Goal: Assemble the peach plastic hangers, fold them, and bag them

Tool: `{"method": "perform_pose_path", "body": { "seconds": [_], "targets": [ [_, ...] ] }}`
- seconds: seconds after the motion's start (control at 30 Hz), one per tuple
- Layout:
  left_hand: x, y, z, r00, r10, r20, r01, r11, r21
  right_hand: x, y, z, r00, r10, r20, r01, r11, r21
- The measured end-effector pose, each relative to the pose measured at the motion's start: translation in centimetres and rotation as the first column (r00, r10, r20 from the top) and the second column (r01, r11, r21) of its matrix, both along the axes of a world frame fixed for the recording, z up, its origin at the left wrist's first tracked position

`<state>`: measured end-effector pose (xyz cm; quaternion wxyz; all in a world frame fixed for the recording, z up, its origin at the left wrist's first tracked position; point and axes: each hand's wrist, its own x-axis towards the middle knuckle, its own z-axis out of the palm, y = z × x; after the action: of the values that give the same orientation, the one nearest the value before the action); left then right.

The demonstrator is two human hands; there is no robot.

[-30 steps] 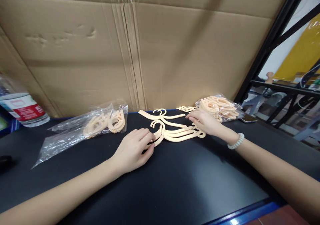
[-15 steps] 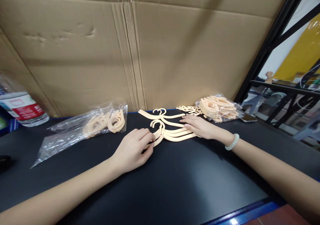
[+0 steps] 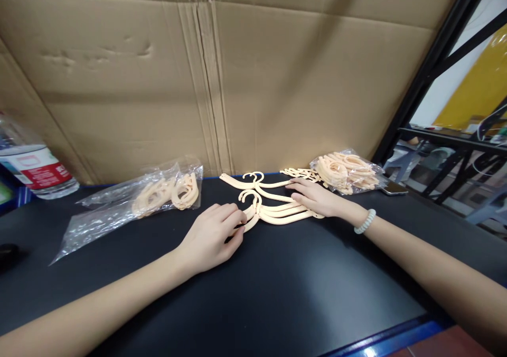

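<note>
Several cream plastic clothes hangers (image 3: 283, 221) lie stacked on the black table, their hooks pointing to the cardboard. My left hand (image 3: 216, 236) has its fingers and thumb closed around the left arms of this front stack and hides their ends. Flat over the right side rests my right hand (image 3: 317, 197), its fingers stretched out across the arms of the stack and the hanger behind. That other cream hanger (image 3: 237, 184) lies just behind, its right end by my right fingertips. The right tip of the front stack shows below my right palm.
A clear bag (image 3: 106, 222) with cream hanger parts lies left; another full bag (image 3: 348, 172) lies right, beside loose small cream pieces (image 3: 303, 174) and a phone (image 3: 394, 188). A large bottle (image 3: 39, 172) stands far left. Cardboard (image 3: 277, 82) walls the back.
My right hand has shifted slightly, and the right tip of the front hanger stack shows more below it. My left hand keeps its place on the hangers.
</note>
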<state>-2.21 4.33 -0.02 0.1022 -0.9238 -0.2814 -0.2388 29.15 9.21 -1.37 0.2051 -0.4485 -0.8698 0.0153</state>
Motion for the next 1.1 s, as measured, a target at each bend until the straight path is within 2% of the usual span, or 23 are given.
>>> {"method": "perform_pose_path", "body": {
  "seconds": [0.3,0.63,0.93,1.1],
  "targets": [
    [0.0,0.0,0.0,1.0,-0.013,0.026,0.012,1.0,0.009,0.2,3.0,0.0,1.0,-0.013,0.018,0.013,1.0,0.023],
    [0.0,0.1,0.0,1.0,-0.015,0.026,0.015,1.0,0.026,-1.3,3.4,0.1,0.995,-0.101,-0.027,0.103,0.989,0.106],
    [0.0,0.0,0.1,1.0,0.005,0.031,-0.007,0.998,0.057,-1.1,1.7,1.2,0.957,-0.142,-0.252,0.189,0.966,0.176],
    [-0.3,0.0,0.1,0.984,0.056,0.168,-0.076,0.99,0.116,-0.1,0.8,2.5,0.888,-0.141,-0.438,0.268,0.933,0.242]
  ]
}}
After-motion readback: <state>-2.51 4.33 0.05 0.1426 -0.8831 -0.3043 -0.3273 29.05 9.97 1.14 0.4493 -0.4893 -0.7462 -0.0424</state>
